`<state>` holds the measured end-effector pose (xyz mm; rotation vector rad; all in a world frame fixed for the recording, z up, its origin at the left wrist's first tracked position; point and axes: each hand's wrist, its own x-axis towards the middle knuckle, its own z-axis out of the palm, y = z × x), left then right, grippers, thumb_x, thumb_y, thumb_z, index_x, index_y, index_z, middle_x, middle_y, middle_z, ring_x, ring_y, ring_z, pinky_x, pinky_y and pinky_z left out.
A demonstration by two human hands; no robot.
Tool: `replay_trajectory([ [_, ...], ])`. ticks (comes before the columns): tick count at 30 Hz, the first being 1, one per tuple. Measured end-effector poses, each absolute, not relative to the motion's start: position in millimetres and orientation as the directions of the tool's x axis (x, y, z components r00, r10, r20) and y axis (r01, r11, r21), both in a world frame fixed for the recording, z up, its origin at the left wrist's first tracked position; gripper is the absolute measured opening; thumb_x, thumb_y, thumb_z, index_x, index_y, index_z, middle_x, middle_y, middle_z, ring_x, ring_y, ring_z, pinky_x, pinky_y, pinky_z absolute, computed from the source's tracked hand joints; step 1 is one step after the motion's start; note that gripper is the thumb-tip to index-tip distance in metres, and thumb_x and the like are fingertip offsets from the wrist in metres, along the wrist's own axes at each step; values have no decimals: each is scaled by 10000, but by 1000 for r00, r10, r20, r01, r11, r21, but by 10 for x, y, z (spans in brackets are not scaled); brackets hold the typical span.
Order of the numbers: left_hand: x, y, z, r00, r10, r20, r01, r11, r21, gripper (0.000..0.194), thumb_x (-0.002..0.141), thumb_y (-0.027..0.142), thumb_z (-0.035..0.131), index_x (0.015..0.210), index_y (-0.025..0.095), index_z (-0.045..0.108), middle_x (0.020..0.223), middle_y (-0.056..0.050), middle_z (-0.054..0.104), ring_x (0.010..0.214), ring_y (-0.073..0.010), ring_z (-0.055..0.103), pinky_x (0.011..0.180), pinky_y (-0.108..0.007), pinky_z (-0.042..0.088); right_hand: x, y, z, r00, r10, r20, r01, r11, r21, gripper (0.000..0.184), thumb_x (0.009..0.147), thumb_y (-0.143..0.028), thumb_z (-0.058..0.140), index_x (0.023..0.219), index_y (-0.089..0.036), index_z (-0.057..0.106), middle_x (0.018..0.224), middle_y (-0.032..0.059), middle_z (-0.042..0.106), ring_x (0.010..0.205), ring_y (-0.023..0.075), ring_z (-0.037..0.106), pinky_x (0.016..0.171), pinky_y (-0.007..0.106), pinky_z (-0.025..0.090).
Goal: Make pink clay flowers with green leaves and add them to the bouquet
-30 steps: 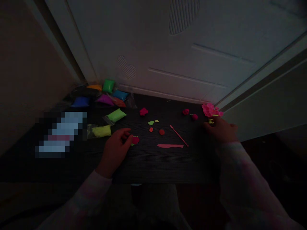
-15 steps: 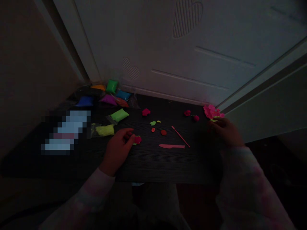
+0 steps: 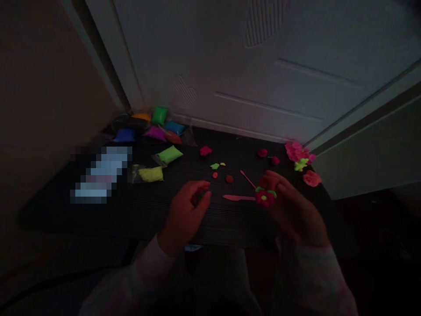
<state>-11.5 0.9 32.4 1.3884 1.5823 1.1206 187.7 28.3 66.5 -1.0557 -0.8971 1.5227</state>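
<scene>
My right hand (image 3: 297, 215) holds a small clay flower (image 3: 265, 199) at its fingertips. The flower has dark pink petals, a yellow centre and green leaves. My left hand (image 3: 187, 215) hovers over the near part of the dark table, its thumb and fingers curved apart with nothing between them. A pink plastic knife (image 3: 237, 197) lies between the hands, partly behind the flower. Beyond it, a thin pink tool (image 3: 247, 178) lies slanted. Small clay pieces sit farther back: a red disc (image 3: 229, 179), an orange bit (image 3: 215, 175) and a green piece (image 3: 215, 166).
Several bagged clay packs lie at the back left, including a green pack (image 3: 159, 115). Nearer are a light green pack (image 3: 169, 155) and a yellow pack (image 3: 151, 174). Pink clay flowers (image 3: 294, 151) and a salmon flower (image 3: 312, 178) stand at the right edge. A white door (image 3: 204, 52) rises behind.
My right hand has moved left and nearer from the pink flowers, and the small flower now shows in it. My left hand has come away from the flower piece it pinched and opened.
</scene>
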Motion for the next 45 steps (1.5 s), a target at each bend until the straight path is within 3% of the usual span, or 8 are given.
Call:
replay_trajectory([
  [3,51,-67,403,8,967,-255,-95,254,962,223,762,291,552,943,170,605,848,-29,620,750,-137,551,665,-262,410,1672,230,594,-159,969,-191,-428,-242,-871,153,701,-253,583,849,-237,620,771,-13,627,636,112,573,592,249,478],
  [6,171,-123,422,267,899,-347,-534,438,724,244,771,343,542,927,161,591,814,-30,627,706,-130,578,605,-247,415,1507,184,534,-211,948,-237,-489,-312,-814,163,695,-259,599,855,-231,620,746,-18,611,601,103,548,535,227,462],
  [9,218,-143,414,356,871,-339,-681,490,544,202,761,331,573,847,150,591,785,-25,632,683,-118,599,594,-228,421,1412,127,491,-219,930,-295,-500,-366,-785,222,680,-266,618,899,-231,613,771,-14,605,548,82,514,433,185,408],
  [15,177,-137,442,318,874,-367,-689,479,544,73,735,196,601,755,127,583,704,5,610,630,-85,588,560,-198,417,1392,45,409,-241,955,-170,-508,-274,-817,204,685,-245,612,887,-252,589,806,-21,603,609,97,548,483,208,458],
  [18,137,-141,481,250,895,-370,-625,441,645,56,719,186,604,722,138,574,669,25,591,617,-84,572,556,-201,412,1423,11,369,-230,966,-119,-463,-216,-859,234,672,-228,639,895,-275,585,860,-25,625,696,115,588,566,232,492],
  [22,72,-157,582,160,934,-320,-409,358,839,35,724,175,599,739,147,585,599,53,567,567,-52,510,544,-175,375,1485,-65,381,-171,982,-81,-250,-123,-960,327,677,-184,670,962,-317,582,918,-33,663,777,112,625,662,222,502],
  [27,12,-197,701,175,942,-286,-357,331,874,31,706,146,604,729,158,587,565,78,540,517,-39,463,498,-168,340,1538,-168,466,-153,988,9,-27,5,-1000,369,707,-190,662,1036,-342,591,996,-24,671,898,140,633,746,240,509],
  [45,-70,-373,748,310,922,-231,-535,370,759,68,747,144,600,740,197,641,607,68,562,550,-22,469,516,-129,355,1541,-317,564,-277,960,45,-248,-26,-968,262,739,-253,642,988,-305,577,998,-5,678,889,164,640,749,278,521],
])
